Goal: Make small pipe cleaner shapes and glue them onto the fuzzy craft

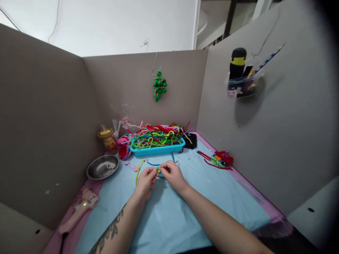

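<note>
My left hand (pixel 147 179) and my right hand (pixel 173 173) meet over the blue cloth, fingertips pinched on a small teal and yellow pipe cleaner piece (pixel 159 171). Fingers hide much of it, so its shape is unclear. To the left of my left hand lies a yellow pipe cleaner (pixel 138 172), bent at its top. A short blue pipe cleaner (pixel 153 164) rests just beyond my hands. Behind my right hand, a pair of scissors (pixel 173 157) is partly covered.
A turquoise tray (pixel 156 151) heaped with pipe cleaners stands at the back. On the left are a metal bowl (pixel 92 170) and a pink glue gun (pixel 81 211) with a green light. Rightward lies a colourful pipe cleaner figure (pixel 221 159). Grey panels (pixel 278 116) enclose the table.
</note>
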